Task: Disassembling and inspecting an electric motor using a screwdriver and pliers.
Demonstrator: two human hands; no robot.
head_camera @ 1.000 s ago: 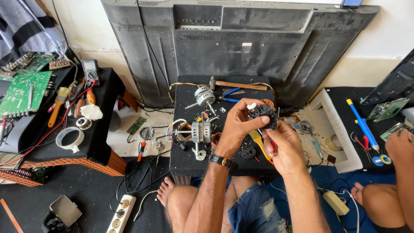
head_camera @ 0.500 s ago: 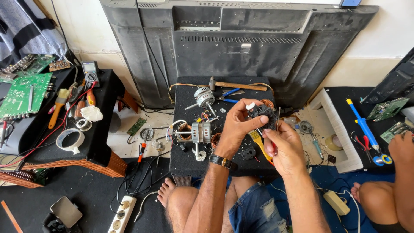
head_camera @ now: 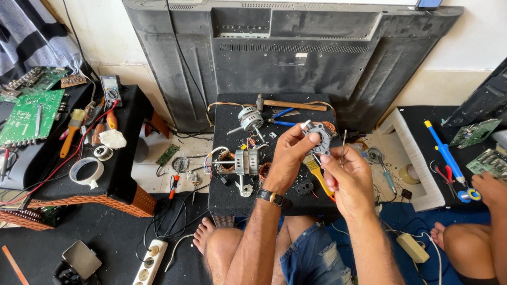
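Observation:
My left hand (head_camera: pixel 288 158) grips a grey metal motor end cover (head_camera: pixel 318 137) above a small black-topped table (head_camera: pixel 222 195). My right hand (head_camera: pixel 349 177) pinches a thin metal pin (head_camera: pixel 343 145) upright just right of the cover and touches the cover's lower edge. Below my hands on the table lie a motor stator with copper windings (head_camera: pixel 244 162), a rotor with its shaft (head_camera: pixel 250 118), a yellow-handled brush (head_camera: pixel 316 171), a hammer (head_camera: pixel 288 104) and blue-handled pliers (head_camera: pixel 282 117).
A large dark television back (head_camera: pixel 296 58) leans on the wall behind. The left bench (head_camera: pixel 124 179) carries green circuit boards (head_camera: pixel 29 113), a multimeter (head_camera: pixel 111 89), tape rolls and screwdrivers. Another person's hand (head_camera: pixel 488 187) and leg show at right. A power strip (head_camera: pixel 149 262) lies on the floor.
My hands stay in the same place over the table; the cover has turned slightly in my left hand, and the thin pin now stands upright in my right fingers.

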